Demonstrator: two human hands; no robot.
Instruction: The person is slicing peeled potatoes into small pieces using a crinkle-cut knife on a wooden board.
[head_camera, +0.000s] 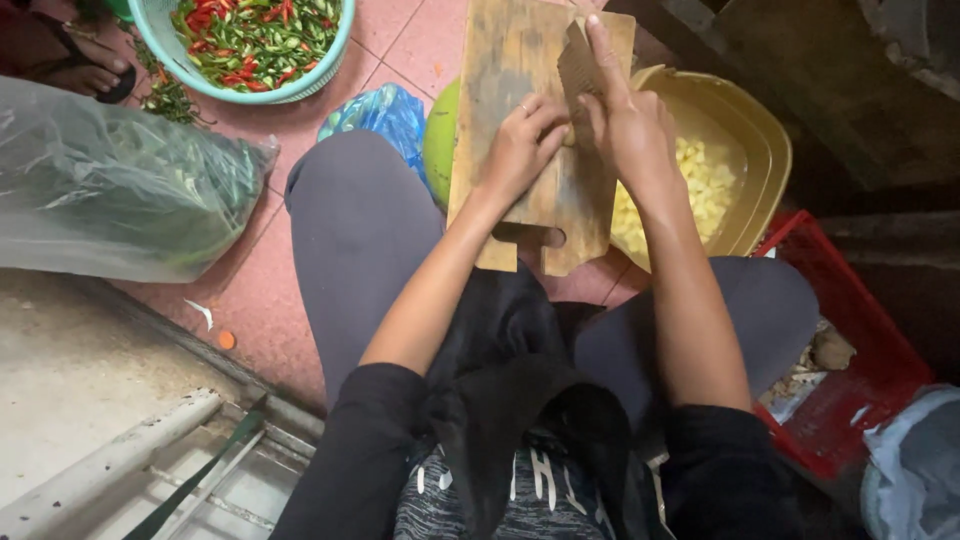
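Between the 2 hands, on the wooden cutting board propped across the knees, lies something small, too hidden to name. The board's long axis runs away from the body, its notched end nearest the lap. The right hand grips a knife, blade pointing away, forefinger along its back. The left hand curls beside it, fingertips touching the board. A yellow basin of pale chopped pieces sits to the right.

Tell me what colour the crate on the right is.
The crate is red, seen in the head view.
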